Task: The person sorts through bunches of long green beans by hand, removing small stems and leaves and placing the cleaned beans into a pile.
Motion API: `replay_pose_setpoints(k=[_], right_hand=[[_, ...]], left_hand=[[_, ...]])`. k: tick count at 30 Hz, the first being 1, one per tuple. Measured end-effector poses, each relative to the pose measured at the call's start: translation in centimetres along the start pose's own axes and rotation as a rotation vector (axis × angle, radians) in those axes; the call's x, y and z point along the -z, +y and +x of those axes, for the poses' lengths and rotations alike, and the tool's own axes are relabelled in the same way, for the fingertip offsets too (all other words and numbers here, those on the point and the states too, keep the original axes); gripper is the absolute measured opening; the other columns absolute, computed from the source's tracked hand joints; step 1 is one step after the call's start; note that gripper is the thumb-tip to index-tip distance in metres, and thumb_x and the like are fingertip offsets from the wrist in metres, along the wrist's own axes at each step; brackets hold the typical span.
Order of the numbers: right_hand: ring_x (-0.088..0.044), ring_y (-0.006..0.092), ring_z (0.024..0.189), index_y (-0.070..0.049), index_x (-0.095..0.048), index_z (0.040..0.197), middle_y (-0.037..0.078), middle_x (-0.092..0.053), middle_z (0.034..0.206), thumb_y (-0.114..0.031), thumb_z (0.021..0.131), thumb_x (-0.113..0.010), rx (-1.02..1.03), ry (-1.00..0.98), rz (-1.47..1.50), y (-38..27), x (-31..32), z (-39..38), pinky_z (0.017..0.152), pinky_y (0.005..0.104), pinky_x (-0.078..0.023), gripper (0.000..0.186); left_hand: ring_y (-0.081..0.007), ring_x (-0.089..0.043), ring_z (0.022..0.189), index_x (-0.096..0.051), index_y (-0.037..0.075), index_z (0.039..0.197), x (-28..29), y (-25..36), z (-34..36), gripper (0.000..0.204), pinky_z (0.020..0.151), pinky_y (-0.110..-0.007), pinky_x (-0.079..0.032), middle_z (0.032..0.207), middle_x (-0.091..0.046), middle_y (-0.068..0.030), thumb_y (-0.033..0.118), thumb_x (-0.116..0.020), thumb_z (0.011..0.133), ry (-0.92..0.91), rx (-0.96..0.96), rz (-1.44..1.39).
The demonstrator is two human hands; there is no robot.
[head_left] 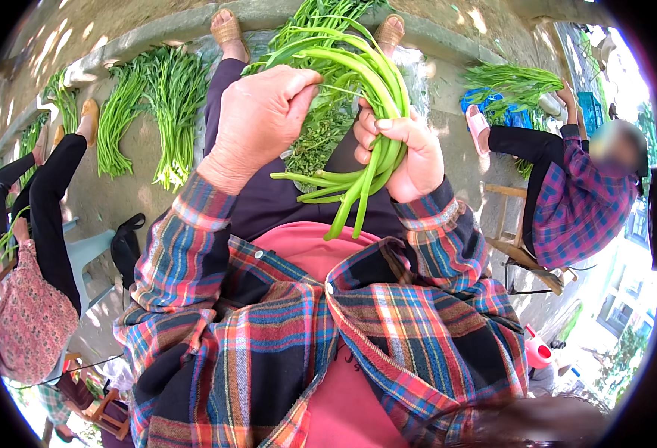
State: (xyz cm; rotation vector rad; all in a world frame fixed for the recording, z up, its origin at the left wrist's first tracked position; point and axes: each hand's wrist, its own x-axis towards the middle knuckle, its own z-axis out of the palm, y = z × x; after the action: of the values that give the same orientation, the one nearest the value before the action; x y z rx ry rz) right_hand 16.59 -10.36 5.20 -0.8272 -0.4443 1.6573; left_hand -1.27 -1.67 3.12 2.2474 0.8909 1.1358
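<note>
My right hand is closed around a bunch of leafy green stalks, like water spinach. The stalks arch over at the top, and their cut ends stick out below and to the left of my fingers. Facing it, my left hand is closed in a pinch with its thumb against the fingers. A thin pale-green strand runs from that pinch to the bunch. Between my legs, behind both hands, lie loose greens; a heap of leafy greens lies farther off, between my feet.
Bundles of long greens lie on the ground at left by a low kerb. A seated person at right reaches to greens on a blue bag. Another person sits at left beside a pale stool and a black bag.
</note>
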Motion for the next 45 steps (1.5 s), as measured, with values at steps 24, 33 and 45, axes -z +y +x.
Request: replay_pose_setpoints(k=[24,33,45], right_hand=[[-0.048,0.0148,0.067,0.002,-0.049,0.106,0.004,-0.049,0.076,-0.006,0.074,-0.055,0.028,-0.062,0.077,-1.6,-0.5,-0.2,0.055,0.0297,-0.043,0.033],[-0.049,0.0151,0.067,0.002,-0.049,0.106,0.005,-0.05,0.077,-0.006,0.074,-0.055,0.014,-0.053,0.057,-1.0,-0.7,-0.2,0.055,0.0297,-0.044,0.033],[-0.049,0.0151,0.065,0.001,-0.051,0.103,0.005,-0.049,0.074,-0.007,0.074,-0.056,-0.029,-0.093,0.067,-2.2,-2.4,0.2,0.054,0.0309,-0.044,0.03]], left_hand=[[-0.0074,-0.055,0.064,-0.061,0.002,0.107,-1.2,-0.7,-1.2,0.035,0.058,-0.022,-0.046,0.08,-0.063,-0.0035,0.006,-0.07,0.073,-0.145,0.437,-0.471],[-0.01,-0.055,0.066,-0.063,-0.002,0.094,-1.4,1.3,0.3,0.014,0.059,-0.023,-0.044,0.075,-0.059,-0.0061,-0.001,-0.059,0.081,-0.067,0.17,-0.447],[-0.0094,-0.055,0.062,-0.063,-0.001,0.078,0.5,2.1,1.5,0.009,0.057,-0.024,-0.045,0.07,-0.061,-0.0024,0.005,-0.057,0.078,0.169,0.441,-0.721]])
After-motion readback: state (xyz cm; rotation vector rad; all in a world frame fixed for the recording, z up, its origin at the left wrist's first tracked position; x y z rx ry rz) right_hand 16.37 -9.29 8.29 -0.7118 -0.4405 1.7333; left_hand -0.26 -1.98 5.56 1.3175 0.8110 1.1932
